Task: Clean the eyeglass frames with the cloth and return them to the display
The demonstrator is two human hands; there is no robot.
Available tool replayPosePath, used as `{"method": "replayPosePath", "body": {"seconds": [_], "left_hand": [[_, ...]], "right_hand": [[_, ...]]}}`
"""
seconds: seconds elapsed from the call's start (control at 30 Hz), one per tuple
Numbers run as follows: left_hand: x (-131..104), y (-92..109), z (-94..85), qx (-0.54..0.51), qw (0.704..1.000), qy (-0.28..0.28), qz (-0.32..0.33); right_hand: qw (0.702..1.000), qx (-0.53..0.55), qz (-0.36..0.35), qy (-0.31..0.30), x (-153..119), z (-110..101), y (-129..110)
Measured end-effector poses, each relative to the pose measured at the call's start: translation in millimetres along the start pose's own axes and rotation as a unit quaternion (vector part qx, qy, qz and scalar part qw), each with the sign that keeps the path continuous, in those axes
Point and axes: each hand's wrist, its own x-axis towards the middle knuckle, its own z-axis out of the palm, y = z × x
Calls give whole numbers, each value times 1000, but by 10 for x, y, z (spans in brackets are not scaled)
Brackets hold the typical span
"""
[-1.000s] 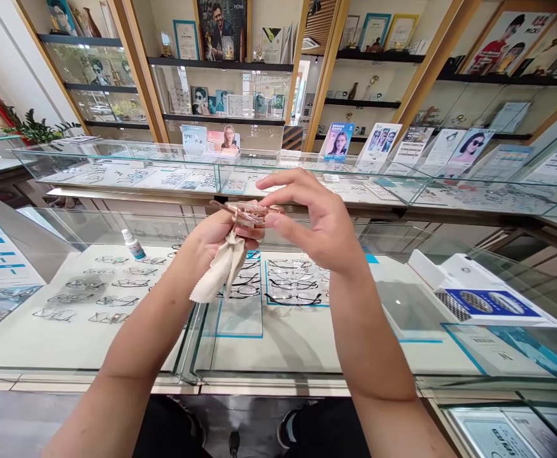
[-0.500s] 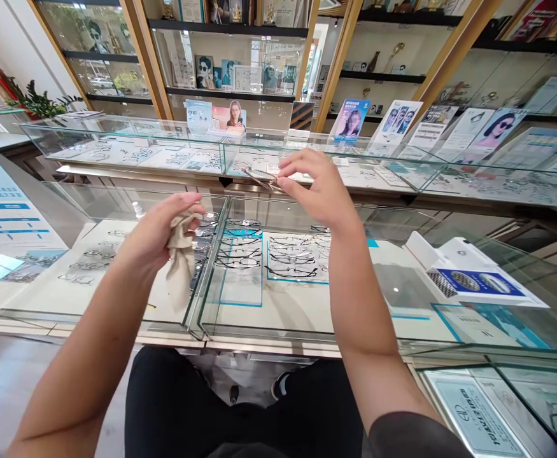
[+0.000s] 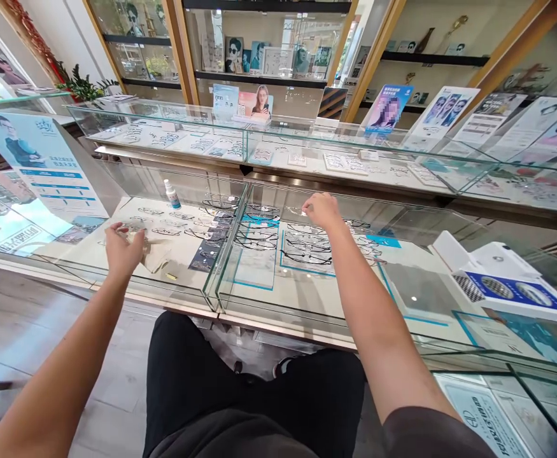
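Note:
My left hand (image 3: 124, 247) is at the left part of the glass display case, thumb and fingers apart. A beige cloth (image 3: 155, 256) lies just right of it, beside the thumb, among rows of eyeglasses (image 3: 166, 231). Over the right part of the case, my right hand (image 3: 322, 210) has its fingers pinched on a thin-framed pair of glasses (image 3: 295, 210), which sticks out to the left of the fingertips. Below and around that hand are more dark-framed glasses (image 3: 305, 257) in rows.
A small spray bottle (image 3: 172, 194) stands behind the cloth. Glass walls (image 3: 214, 280) divide and edge the case. An open white and blue box (image 3: 512, 283) sits at the right, a large leaflet stand (image 3: 51, 166) at the left. Behind runs a second glass counter (image 3: 259, 166).
My left hand has moved left and down and let go of the cloth. My right hand has lowered with the glasses towards the rows. The view has shifted.

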Motion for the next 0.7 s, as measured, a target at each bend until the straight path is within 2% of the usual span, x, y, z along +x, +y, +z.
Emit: {"method": "replayPosePath", "body": {"seconds": [0.1, 0.23, 0.57, 0.7], "left_hand": [[-59, -82, 81, 44, 997, 69, -9], [-32, -116, 156, 78, 995, 59, 6], [4, -135, 199, 139, 989, 47, 7], [-62, -131, 182, 122, 989, 72, 28]], "right_hand": [[1000, -20, 0, -23, 31, 91, 33], [998, -37, 1, -42, 53, 153, 63], [997, -49, 0, -57, 55, 185, 43], [997, -58, 2, -59, 40, 169, 10]]}}
